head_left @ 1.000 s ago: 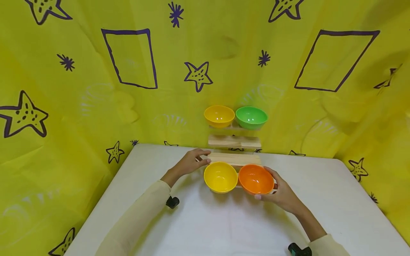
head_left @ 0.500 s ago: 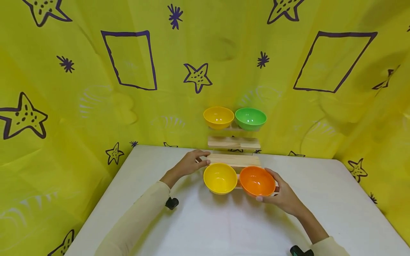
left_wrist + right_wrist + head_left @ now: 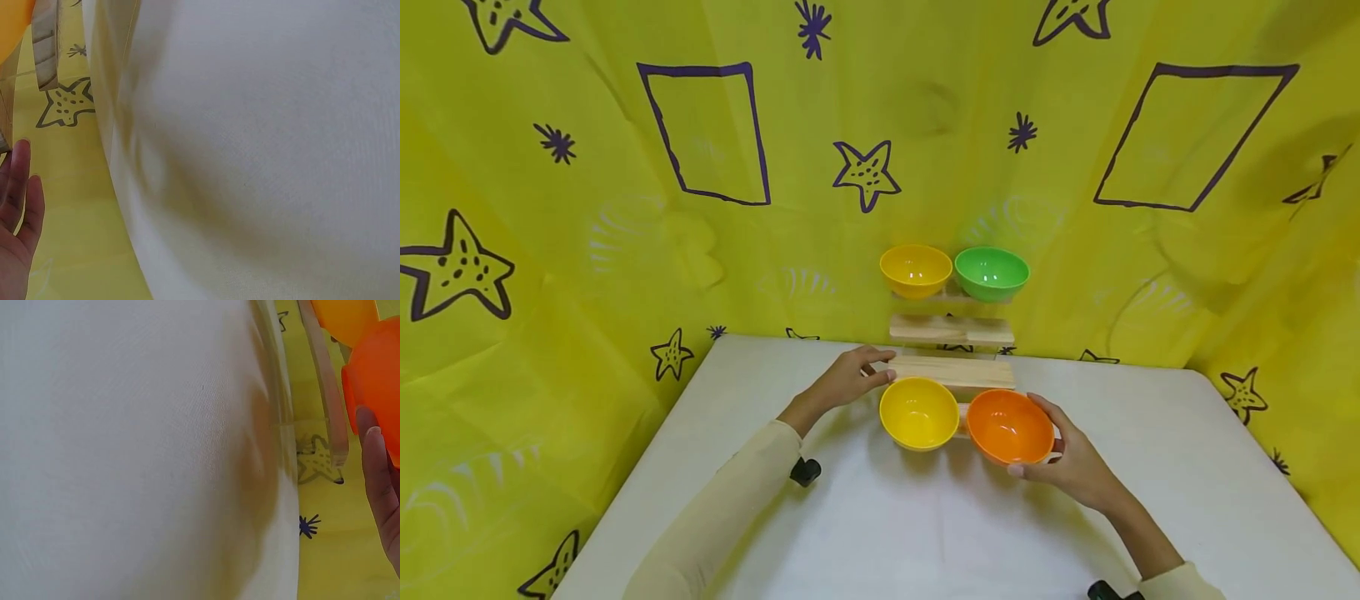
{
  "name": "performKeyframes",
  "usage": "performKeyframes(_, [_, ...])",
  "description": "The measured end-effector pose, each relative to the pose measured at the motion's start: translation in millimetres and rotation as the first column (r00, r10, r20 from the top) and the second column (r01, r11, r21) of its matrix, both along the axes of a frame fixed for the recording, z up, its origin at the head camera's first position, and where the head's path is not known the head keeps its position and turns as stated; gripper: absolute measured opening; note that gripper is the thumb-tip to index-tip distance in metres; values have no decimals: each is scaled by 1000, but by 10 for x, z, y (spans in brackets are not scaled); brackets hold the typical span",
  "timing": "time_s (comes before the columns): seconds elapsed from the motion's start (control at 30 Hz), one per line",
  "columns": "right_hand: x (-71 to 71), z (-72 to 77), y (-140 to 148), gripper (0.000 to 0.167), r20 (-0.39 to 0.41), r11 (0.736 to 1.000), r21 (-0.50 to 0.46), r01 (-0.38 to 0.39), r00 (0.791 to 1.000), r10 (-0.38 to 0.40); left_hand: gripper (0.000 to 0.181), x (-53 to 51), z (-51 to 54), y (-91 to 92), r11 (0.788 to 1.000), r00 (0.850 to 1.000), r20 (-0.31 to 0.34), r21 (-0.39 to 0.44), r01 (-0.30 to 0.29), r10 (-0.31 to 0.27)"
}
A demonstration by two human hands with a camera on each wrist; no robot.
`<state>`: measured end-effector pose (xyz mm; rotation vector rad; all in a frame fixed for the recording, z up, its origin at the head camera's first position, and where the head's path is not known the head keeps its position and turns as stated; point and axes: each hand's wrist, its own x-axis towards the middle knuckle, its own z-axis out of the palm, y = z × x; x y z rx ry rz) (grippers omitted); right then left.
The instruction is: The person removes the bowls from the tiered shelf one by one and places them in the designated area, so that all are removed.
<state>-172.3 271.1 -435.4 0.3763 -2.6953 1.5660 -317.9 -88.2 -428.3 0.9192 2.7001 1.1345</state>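
Observation:
My right hand grips an orange bowl by its right side, with the thumb at the front rim. The bowl tilts slightly at the front of a tiered wooden stand. Left of it, a yellow bowl sits on the lowest tier. The left hand holds the left end of a tier just above that, thumb and fingers at its edge. Seen from the left wrist, its fingers meet the wood from below. From the right wrist, fingers lie along the orange bowl's underside.
On the top tier stand an orange-yellow bowl and a green bowl. The stand is at the back of a white table, close to a yellow patterned curtain. Dark wrist cameras are strapped to both arms.
My right hand has shifted the orange bowl a little to the right, apart from the yellow bowl, and tilted it. The left hand stays at the stand.

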Motion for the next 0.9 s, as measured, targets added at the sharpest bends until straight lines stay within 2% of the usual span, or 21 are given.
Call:
performKeyframes(0.23, [45,71,20,99,-28,1000,-15,-22,999,22,51,-15,21,-8,1000,1000,15,-13,-8,8])
performKeyframes(0.6, [109,64,90,96,-22,999,-38,-30,999,29,51,-2,-1,12,1000,999,43,2,-8,8])
performKeyframes(0.9, [143,100,140,95,-53,988,-112,-108,993,103,51,-29,5,-6,1000,999,49,-16,-13,13])
